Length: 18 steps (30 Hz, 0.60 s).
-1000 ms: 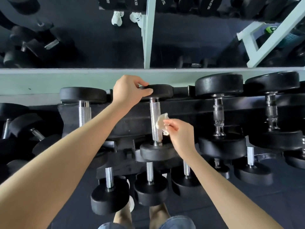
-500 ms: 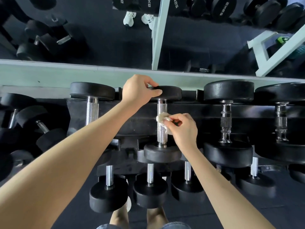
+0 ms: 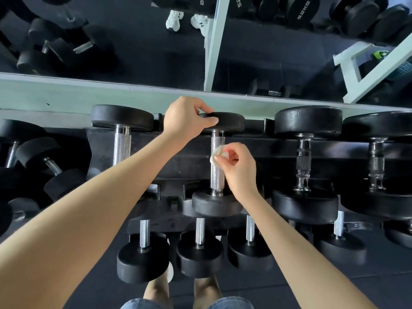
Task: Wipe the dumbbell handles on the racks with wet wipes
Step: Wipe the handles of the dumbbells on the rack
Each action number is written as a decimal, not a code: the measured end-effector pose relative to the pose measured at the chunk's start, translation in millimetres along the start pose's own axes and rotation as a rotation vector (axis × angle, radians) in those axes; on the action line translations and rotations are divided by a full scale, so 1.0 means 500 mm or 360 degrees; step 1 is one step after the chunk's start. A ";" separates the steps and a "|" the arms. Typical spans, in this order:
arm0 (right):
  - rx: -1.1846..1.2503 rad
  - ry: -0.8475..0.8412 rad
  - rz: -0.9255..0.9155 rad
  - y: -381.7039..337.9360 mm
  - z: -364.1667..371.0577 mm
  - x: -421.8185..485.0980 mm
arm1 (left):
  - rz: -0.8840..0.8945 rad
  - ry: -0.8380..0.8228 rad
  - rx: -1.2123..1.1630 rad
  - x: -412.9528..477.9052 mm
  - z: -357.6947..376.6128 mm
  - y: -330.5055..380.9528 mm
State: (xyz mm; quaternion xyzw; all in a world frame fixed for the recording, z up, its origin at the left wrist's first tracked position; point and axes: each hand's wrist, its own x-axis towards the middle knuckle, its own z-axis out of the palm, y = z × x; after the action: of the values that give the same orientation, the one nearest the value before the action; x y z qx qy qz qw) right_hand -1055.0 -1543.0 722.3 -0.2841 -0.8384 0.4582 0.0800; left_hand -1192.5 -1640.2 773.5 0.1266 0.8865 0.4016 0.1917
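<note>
Soft, even daylight — arms brightly lit, black rubber dim; sharp focus, wide-angle bending at the edges.

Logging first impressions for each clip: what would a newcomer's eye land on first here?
The dumbbell mid-row on the top tier draws the eye. The left hand grips its far head, while the right hand pinches a crumpled white wipe against the upper part of its knurled steel handle. A mirror behind reflects more weights.
</note>
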 end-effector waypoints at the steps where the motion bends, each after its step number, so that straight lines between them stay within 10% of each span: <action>1: 0.0083 0.0114 0.0143 -0.006 0.007 0.001 | -0.0002 0.0003 0.0002 -0.001 0.001 0.000; 18: -0.0142 0.0273 0.0532 -0.039 0.056 0.004 | -0.0028 0.0006 -0.0080 0.004 0.007 -0.007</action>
State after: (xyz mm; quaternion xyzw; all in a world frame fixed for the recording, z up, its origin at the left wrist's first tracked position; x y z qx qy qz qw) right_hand -1075.3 -1570.3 722.0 -0.4606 -0.7891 0.4016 0.0614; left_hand -1193.1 -1639.5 768.3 0.1132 0.8776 0.4223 0.1967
